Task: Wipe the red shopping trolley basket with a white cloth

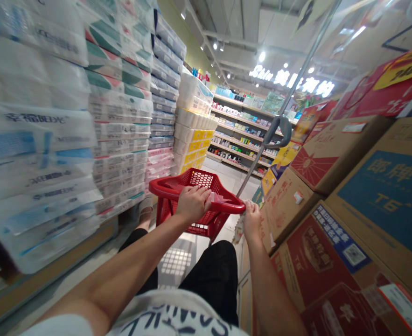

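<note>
A red plastic shopping basket (199,179) sits in front of me at waist height in a shop aisle. My left hand (192,201) is closed over the near rim of the basket. My right hand (252,219) is closed at the basket's right corner, and something pale with a pattern hangs below it that I cannot name. A long grey pole with a curved grey handle (279,130) rises from the basket's right side toward the ceiling. My black trousers and one foot show below the basket.
Tall stacks of wrapped tissue packs (118,107) wall the left side. Piled cardboard boxes (345,196) in red, brown and blue crowd the right. Shelves of small goods (240,135) close the aisle's far end. The tiled floor runs narrow between them.
</note>
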Demonstrator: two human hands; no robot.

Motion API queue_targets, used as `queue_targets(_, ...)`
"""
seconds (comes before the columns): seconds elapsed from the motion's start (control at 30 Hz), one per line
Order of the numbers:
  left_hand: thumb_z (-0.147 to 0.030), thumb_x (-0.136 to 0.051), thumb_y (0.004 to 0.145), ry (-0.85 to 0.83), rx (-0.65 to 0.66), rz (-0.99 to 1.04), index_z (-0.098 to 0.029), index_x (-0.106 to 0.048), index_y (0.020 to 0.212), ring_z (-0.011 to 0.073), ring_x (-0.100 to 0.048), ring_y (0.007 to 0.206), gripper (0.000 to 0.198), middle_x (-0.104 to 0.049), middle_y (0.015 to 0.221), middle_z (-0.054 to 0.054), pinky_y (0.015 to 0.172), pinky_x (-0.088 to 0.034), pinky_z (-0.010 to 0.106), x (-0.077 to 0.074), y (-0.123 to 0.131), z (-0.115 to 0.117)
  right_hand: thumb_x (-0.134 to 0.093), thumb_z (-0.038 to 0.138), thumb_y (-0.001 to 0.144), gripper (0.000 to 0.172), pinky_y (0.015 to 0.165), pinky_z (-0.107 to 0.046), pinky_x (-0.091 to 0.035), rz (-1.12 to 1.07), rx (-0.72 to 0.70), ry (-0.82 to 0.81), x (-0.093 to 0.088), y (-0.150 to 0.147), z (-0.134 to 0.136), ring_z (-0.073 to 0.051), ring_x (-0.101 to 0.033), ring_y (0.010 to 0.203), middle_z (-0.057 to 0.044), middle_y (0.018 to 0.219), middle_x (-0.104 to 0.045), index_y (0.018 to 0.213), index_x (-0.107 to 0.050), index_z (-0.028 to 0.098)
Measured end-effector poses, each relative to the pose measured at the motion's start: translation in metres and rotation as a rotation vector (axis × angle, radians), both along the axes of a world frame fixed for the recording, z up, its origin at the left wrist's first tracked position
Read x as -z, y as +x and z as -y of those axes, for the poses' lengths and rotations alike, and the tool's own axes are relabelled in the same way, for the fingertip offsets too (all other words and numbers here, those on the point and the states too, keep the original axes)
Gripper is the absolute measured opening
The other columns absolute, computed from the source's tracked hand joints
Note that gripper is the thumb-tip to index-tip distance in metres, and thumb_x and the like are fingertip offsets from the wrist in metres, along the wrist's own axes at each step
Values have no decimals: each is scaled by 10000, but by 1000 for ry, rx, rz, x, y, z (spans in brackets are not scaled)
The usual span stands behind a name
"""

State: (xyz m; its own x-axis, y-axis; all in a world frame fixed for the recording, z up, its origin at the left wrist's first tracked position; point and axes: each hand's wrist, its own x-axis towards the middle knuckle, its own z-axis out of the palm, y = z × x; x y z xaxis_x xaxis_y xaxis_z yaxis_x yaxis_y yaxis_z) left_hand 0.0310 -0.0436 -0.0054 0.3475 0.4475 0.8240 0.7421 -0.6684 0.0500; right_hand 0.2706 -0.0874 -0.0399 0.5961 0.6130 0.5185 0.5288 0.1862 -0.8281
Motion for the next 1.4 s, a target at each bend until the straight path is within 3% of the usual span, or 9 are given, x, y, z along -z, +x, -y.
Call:
queue_targets(0.27, -362, -432, 933, -6, 1, -6, -246, -647, 1129, 253, -581, 1092, 314, -694, 1150, 27, 905, -365, 450, 1, -1, 0, -501, 497, 876, 354, 888, -323, -398, 317, -54, 95, -18, -19, 12, -217, -549, 975, -78, 999, -633, 924, -668, 188)
queue_targets(0.37, -356, -434, 934, -1, -6, 4, -252, -652, 1111, 249, -589, 1079, 300, -700, 1135, 23, 905, -364, 451, 1, 0, 0, -468, 440, 911, 330, 868, -310, -412, 356, -167, 46, -24, -25, 15, -205, -580, 952, -61, 1007, -667, 1021, -667, 202)
queue_targets(0.5, -349, -439, 934, 9, -7, 12, -255, -655, 1100, 245, -594, 1067, 289, -703, 1124, 20, 902, -362, 454, 1, 1, 0, -452, 422, 934, 317, 832, -311, -420, 461, -178, -27, -34, -34, 19, -205, -598, 893, -44, 932, -694, 967, -690, 215)
queue_targets(0.77, -338, -401, 949, 9, -10, -3, -239, -642, 1110, 234, -584, 1064, 307, -699, 1121, 36, 878, -363, 446, -1, 0, 2, -413, 361, 978, 331, 986, -350, -360, 865, -169, 93, -29, -74, 25, -217, -561, 1129, -96, 1181, -652, 1167, -631, 196)
queue_targets(0.87, -341, -397, 949, -3, 0, -14, -239, -639, 1112, 233, -578, 1066, 309, -696, 1118, 39, 881, -364, 440, -2, -1, 3, -362, 404, 996, 369, 940, -349, -366, 985, -109, -75, -37, -77, 21, -224, -582, 1079, -99, 1114, -680, 1152, -631, 206)
queue_targets(1.0, -340, -401, 945, 0, 9, -14, -246, -640, 1103, 232, -575, 1059, 301, -693, 1116, 37, 886, -357, 436, -3, -1, 4, -283, 412, 1014, 433, 773, -325, -394, 1074, -117, -416, -60, -72, 4, -206, -641, 814, -65, 860, -718, 969, -681, 248)
queue_targets(1.1, -339, -402, 945, 0, 8, -7, -245, -640, 1100, 230, -573, 1060, 299, -695, 1101, 42, 887, -354, 431, -4, -2, 5, -313, 375, 1007, 376, 670, -292, -381, 1131, -168, -527, -71, -72, -8, -198, -645, 763, -62, 882, -720, 1019, -670, 256)
queue_targets(1.23, -342, -405, 943, -9, 14, -13, -239, -641, 1102, 232, -572, 1067, 302, -697, 1085, 49, 888, -356, 433, -3, -2, 5, -273, 395, 1011, 466, 673, -298, -375, 1085, -11, -453, -57, -77, -10, -190, -628, 693, -78, 793, -703, 876, -679, 212)
queue_targets(1.4, -344, -407, 944, 6, -5, -17, -222, -638, 1123, 248, -575, 1064, 317, -696, 1102, 57, 879, -361, 444, -1, -2, 3, -320, 359, 985, 388, 845, -363, -357, 1055, 136, -64, -17, -77, -1, -222, -597, 848, -108, 860, -671, 911, -646, 160)
